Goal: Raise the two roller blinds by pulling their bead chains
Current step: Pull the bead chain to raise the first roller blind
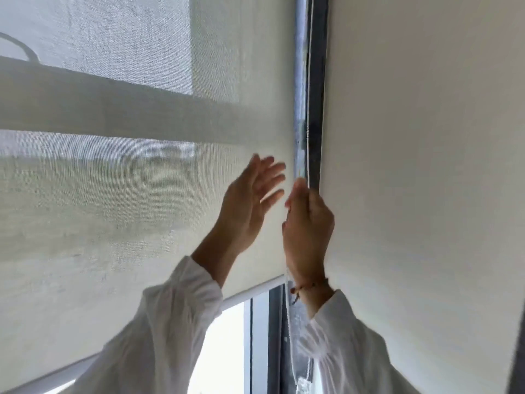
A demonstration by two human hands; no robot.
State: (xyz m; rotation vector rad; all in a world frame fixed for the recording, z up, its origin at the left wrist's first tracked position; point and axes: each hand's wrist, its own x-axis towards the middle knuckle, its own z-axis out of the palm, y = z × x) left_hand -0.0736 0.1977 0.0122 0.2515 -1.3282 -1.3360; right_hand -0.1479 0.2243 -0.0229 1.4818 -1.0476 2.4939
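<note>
A pale, see-through roller blind (pixel 127 180) covers the left window, and its white bottom bar (pixel 250 294) hangs a little above the glass at the lower middle. A white bead chain (pixel 309 81) runs down the dark gap between that blind and the plain opaque blind (pixel 426 166) on the right. My right hand (pixel 308 231) is shut on the chain at mid-height in the gap. Just left of it my left hand (pixel 250 206) is raised with fingers spread, in front of the see-through blind, holding nothing. Below my right wrist the chain (pixel 289 322) hangs on down.
A dark window frame post (pixel 315 123) stands between the blinds. Bare bright glass (pixel 224 351) shows under the left blind's bar. A dark strip (pixel 517 351) runs along the right edge. White sleeves cover both forearms.
</note>
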